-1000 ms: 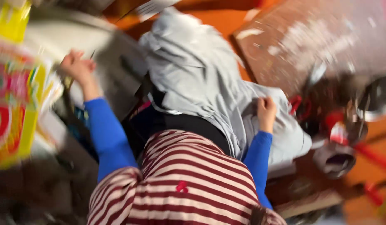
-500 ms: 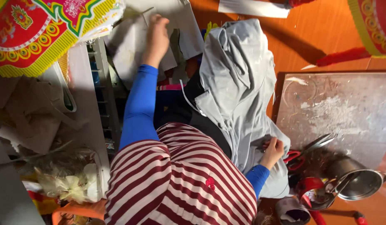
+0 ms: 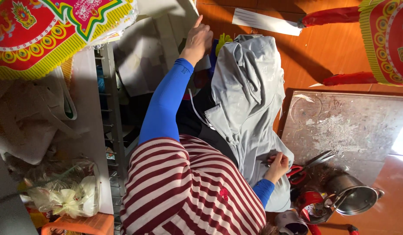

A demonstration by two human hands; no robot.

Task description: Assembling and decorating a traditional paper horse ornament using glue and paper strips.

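Loosely draped grey jacket (image 3: 249,100), pale, creased, paint-flecked, right hand (image 3: 277,165) gripping

A person in a red-and-white striped top (image 3: 188,191) with blue sleeves fills the lower middle of the frame. The left hand (image 3: 198,38), index finger raised, reaches to the upper centre beside white sheets (image 3: 140,61). The right hand (image 3: 277,165), at lower right, rests on a grey garment (image 3: 247,95) draped down the centre. Just right of that hand lie red-handled scissors (image 3: 308,165) near a metal pot (image 3: 354,196) and a scuffed board (image 3: 349,126).
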